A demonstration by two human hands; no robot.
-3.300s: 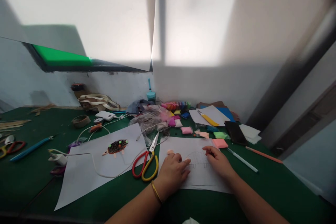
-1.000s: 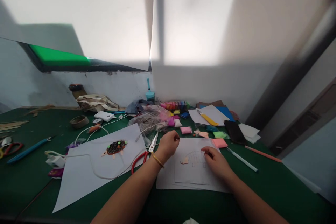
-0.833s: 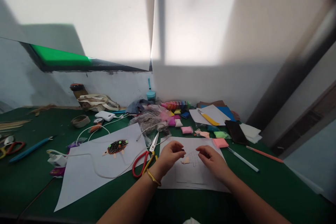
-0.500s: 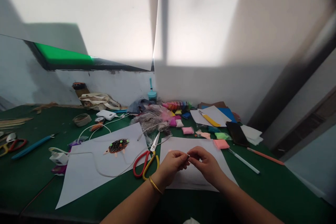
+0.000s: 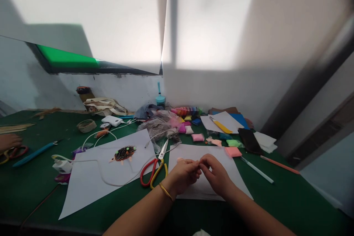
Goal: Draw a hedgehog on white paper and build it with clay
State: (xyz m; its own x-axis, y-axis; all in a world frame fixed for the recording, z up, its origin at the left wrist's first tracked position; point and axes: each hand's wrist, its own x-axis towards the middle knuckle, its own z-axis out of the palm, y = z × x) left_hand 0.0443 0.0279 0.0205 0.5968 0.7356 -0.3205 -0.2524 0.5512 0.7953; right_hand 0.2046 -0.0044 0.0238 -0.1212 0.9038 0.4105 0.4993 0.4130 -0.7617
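Observation:
My left hand (image 5: 183, 175) and my right hand (image 5: 216, 174) meet fingertip to fingertip above a white sheet of paper (image 5: 193, 153) on the green table (image 5: 276, 195). Both hands are pinched closed on something small between them that I cannot make out. A gold bangle circles my left wrist. Red-and-yellow scissors (image 5: 154, 167) lie just left of my left hand. A second white sheet (image 5: 91, 184) further left carries a dark clay hedgehog figure (image 5: 123, 153).
Coloured clay blocks (image 5: 197, 137), a pink block (image 5: 232, 151), a pen (image 5: 256, 169), a black phone (image 5: 249, 139), a yellow knife (image 5: 220, 124) and a plastic bag (image 5: 159, 128) lie beyond the paper. A white charger with cable (image 5: 61, 166) sits left. Another person's hand (image 5: 8, 141) rests at the far left edge.
My left hand came back from near the scissors to the paper's middle and met my right hand in a pinch. Another person's hand has appeared at the far left.

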